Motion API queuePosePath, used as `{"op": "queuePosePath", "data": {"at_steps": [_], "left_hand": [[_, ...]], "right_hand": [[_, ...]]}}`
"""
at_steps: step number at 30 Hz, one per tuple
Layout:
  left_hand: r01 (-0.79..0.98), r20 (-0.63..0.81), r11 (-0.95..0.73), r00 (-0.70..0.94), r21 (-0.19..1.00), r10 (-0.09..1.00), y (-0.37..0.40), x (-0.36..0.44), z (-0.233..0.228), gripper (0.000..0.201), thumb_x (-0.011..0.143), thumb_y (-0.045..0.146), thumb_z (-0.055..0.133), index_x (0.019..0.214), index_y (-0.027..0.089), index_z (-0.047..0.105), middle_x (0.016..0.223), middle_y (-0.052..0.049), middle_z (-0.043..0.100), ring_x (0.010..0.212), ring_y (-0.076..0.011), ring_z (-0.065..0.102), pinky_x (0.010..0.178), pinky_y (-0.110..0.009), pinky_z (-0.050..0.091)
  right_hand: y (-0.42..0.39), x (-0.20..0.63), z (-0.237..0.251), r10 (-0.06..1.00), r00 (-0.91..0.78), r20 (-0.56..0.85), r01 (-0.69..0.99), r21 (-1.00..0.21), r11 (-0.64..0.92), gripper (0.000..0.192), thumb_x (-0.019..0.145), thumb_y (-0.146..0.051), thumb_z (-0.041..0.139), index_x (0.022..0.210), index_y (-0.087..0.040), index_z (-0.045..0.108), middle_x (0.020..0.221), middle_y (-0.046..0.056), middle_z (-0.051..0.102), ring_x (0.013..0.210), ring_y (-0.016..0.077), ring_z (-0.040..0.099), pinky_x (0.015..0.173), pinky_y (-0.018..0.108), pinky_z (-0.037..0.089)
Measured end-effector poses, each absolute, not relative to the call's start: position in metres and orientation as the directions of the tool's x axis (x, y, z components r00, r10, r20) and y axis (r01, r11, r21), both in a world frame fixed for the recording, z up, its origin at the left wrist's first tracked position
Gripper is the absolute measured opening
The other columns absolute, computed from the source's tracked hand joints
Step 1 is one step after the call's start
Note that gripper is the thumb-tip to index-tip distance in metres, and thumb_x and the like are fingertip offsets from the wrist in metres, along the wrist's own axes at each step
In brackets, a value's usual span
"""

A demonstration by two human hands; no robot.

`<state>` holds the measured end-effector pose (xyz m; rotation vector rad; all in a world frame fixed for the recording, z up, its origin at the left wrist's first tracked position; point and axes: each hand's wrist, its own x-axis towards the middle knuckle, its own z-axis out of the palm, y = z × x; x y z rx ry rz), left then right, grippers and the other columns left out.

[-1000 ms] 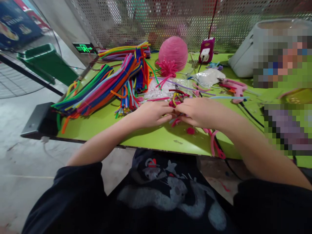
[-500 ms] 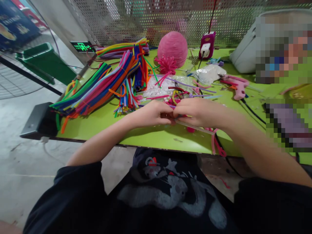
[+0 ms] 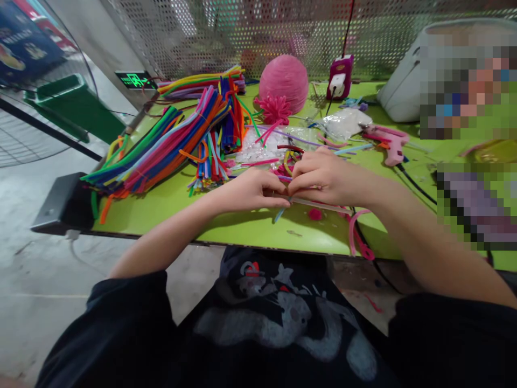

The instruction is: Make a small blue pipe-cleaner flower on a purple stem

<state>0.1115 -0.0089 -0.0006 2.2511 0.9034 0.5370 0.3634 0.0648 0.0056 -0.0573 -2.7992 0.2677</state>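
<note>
Left hand (image 3: 252, 189): we pinch the thin clear stick (image 3: 319, 205) at its near end, steadying it.
Right hand (image 3: 323, 178): fingers curled, gripping fuzzy pipe-cleaner pieces (image 3: 285, 170) against the stick.
Stick: smooth, straight, lying low over the green counter (image 3: 242, 226).
Supplies: soft, multicoloured pipe-cleaner bundle (image 3: 169, 145) fanned within reach; pink glue gun (image 3: 390, 144) aside.

a craft stall: pipe cleaners (image 3: 169, 143), glue gun (image 3: 388, 141), green table (image 3: 169, 207).
</note>
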Motion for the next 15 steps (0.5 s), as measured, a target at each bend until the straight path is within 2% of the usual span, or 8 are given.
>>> {"op": "queuePosePath", "data": {"at_steps": [3, 6, 9, 11, 13, 15], "left_hand": [[0.465, 0.129, -0.534, 0.657, 0.706, 0.743, -0.009, 0.112, -0.002, 0.020, 0.098, 0.033, 0.079, 0.091, 0.015, 0.085, 0.076, 0.000, 0.075, 0.069, -0.0082, 0.063, 0.067, -0.020, 0.045], [0.449, 0.193, -0.569, 0.643, 0.690, 0.741, -0.010, 0.113, -0.002, 0.027, 0.099, 0.036, 0.078, 0.082, 0.016, 0.083, 0.071, 0.000, 0.072, 0.065, -0.0083, 0.060, 0.065, -0.021, 0.044], [0.417, 0.342, -0.643, 0.594, 0.643, 0.728, -0.010, 0.112, -0.002, 0.024, 0.100, 0.036, 0.078, 0.087, 0.018, 0.085, 0.075, -0.002, 0.076, 0.067, -0.0091, 0.064, 0.067, -0.021, 0.047], [0.401, 0.431, -0.674, 0.543, 0.621, 0.720, -0.010, 0.110, -0.001, 0.021, 0.100, 0.036, 0.078, 0.092, 0.018, 0.086, 0.079, -0.004, 0.080, 0.068, -0.0091, 0.067, 0.067, -0.021, 0.048], [0.408, 0.497, -0.684, 0.477, 0.605, 0.724, -0.011, 0.109, 0.000, 0.025, 0.101, 0.040, 0.078, 0.091, 0.018, 0.086, 0.078, -0.004, 0.080, 0.066, -0.0085, 0.065, 0.064, -0.021, 0.047], [0.439, 0.552, -0.676, 0.392, 0.592, 0.736, -0.012, 0.108, 0.001, 0.030, 0.100, 0.044, 0.079, 0.090, 0.017, 0.086, 0.074, -0.004, 0.079, 0.062, -0.0076, 0.062, 0.059, -0.021, 0.043]], "right_hand": [[0.062, 0.363, 0.009, 0.123, -0.941, 0.316, 0.036, -0.268, 0.963, 0.029, 0.115, -0.036, 0.061, 0.106, -0.022, 0.085, 0.098, 0.006, 0.076, 0.094, 0.0207, 0.061, 0.089, 0.039, 0.036], [0.061, 0.361, 0.012, 0.208, -0.929, 0.305, 0.033, -0.494, 0.869, 0.022, 0.110, -0.032, 0.065, 0.104, -0.020, 0.082, 0.100, 0.006, 0.080, 0.094, 0.0188, 0.066, 0.088, 0.035, 0.045], [0.061, 0.359, 0.008, 0.371, -0.882, 0.292, 0.067, -0.701, 0.710, 0.014, 0.105, -0.029, 0.069, 0.104, -0.018, 0.079, 0.100, 0.005, 0.082, 0.087, 0.0152, 0.069, 0.080, 0.030, 0.050], [0.061, 0.356, 0.002, 0.484, -0.823, 0.297, 0.052, -0.810, 0.584, 0.020, 0.101, -0.038, 0.074, 0.101, -0.018, 0.078, 0.094, 0.004, 0.081, 0.079, 0.0145, 0.067, 0.071, 0.028, 0.049], [0.058, 0.352, -0.005, 0.592, -0.754, 0.283, 0.037, -0.882, 0.469, 0.030, 0.096, -0.049, 0.080, 0.096, -0.020, 0.077, 0.085, 0.002, 0.078, 0.069, 0.0140, 0.062, 0.062, 0.027, 0.045], [0.050, 0.348, -0.008, 0.681, -0.676, 0.282, 0.071, -0.895, 0.441, 0.033, 0.094, -0.054, 0.082, 0.095, -0.021, 0.079, 0.081, 0.002, 0.076, 0.066, 0.0139, 0.058, 0.058, 0.027, 0.042]]}}
